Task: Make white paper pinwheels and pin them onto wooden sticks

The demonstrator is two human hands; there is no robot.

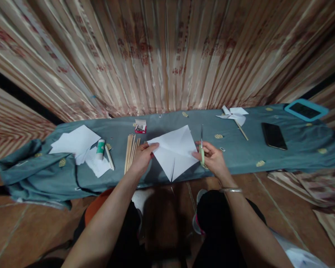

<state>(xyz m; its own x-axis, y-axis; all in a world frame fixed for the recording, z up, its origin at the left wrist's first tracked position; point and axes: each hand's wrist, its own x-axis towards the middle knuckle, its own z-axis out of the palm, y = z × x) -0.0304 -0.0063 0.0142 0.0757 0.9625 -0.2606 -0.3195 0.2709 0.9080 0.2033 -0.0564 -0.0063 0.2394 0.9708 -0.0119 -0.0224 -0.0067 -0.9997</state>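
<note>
A square sheet of white paper is held out in front of me, turned cornerwise, with a slit running in from its near corner. My left hand pinches its left corner, thumb on top. At the opposite corner, my right hand grips the paper's edge and also carries green-handled scissors, blades pointing away from me. Just left of the sheet lies a row of thin wooden sticks. Farther right rests a white paper pinwheel on a stick.
Paper pieces, a glue stick and a white marker-like tube lie left. A small red box stands at the back. A phone and a blue-framed tablet are right on the cloth-covered table. A curtain hangs behind.
</note>
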